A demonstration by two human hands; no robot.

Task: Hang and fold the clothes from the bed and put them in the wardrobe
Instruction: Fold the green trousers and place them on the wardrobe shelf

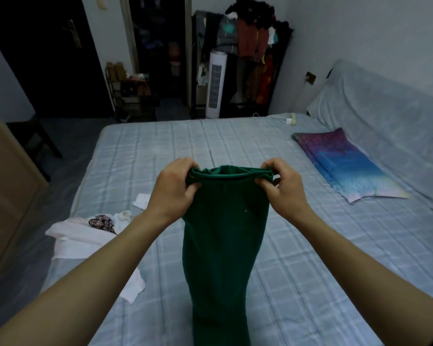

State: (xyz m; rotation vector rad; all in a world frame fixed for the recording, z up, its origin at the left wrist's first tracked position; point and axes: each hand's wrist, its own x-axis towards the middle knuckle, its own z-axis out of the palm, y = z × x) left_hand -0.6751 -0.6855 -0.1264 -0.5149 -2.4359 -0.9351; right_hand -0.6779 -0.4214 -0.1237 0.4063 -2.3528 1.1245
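Note:
I hold a dark green pair of trousers (225, 233) up over the bed (310, 258) by its waistband. My left hand (171, 188) grips the waistband's left end and my right hand (284, 187) grips its right end. The trousers hang straight down toward me, their lower part running out of the frame's bottom. On the bed's left edge lies a white garment (85, 245) with a small dark patterned piece (101, 221) on it, and a small white cloth (141, 201) lies beyond them.
A purple-blue patterned cloth (345, 163) lies flat at the bed's right. Behind the bed stand a white tower fan (215, 86), a loaded clothes rack (255, 46) and an open dark wardrobe (158, 46). A wooden door panel (0, 196) is at the left.

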